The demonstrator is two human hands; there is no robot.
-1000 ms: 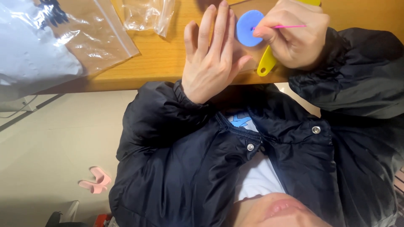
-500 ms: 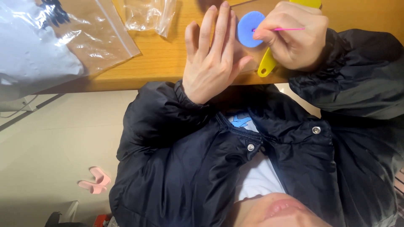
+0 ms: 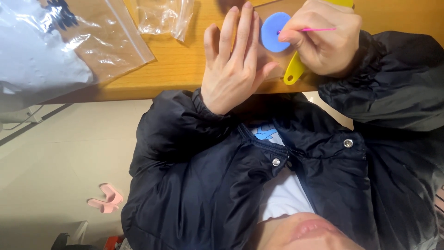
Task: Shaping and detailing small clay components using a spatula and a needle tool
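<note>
Hands (image 3: 236, 65) unmoved, pink stick (image 3: 319, 29) touching blue disc (image 3: 274, 30)

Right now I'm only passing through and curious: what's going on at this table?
A person in a black jacket works at a wooden table. The left hand lies flat, fingers spread, beside a blue foam disc. The right hand pinches a thin pink stick, its tip at the disc. A yellow handle lies beneath. Clear plastic bags sit to the left.
</note>
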